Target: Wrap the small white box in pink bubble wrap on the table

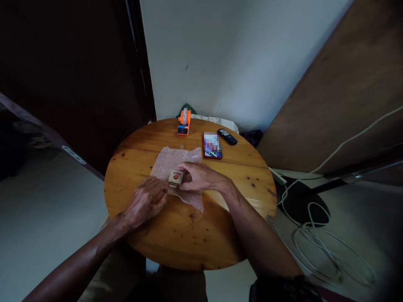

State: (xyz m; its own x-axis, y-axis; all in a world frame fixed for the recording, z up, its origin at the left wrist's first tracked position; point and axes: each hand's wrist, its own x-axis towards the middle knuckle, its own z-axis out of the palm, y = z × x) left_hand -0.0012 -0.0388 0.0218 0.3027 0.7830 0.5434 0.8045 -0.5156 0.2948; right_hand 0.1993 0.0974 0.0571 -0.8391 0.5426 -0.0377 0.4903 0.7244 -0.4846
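While R fingers (pixel 185 166) hold box (pixel 175 178), L fingers (pixel 161 189) curled, grip unclear; phone (pixel 212 146), tape (pixel 185 115) beyond.

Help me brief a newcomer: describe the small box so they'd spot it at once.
On the round wooden table lies a sheet of bubble wrap. Over the wrap, between the left hand and the right hand, is the small box. Unlike the phone and orange tape dispenser farther back, it is pale with reddish print on top.

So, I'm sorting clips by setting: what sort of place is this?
Probably a corner of a home room, though a small workplace is possible: near a pale wall, a round wooden table holds a black handset and an orange tape dispenser.
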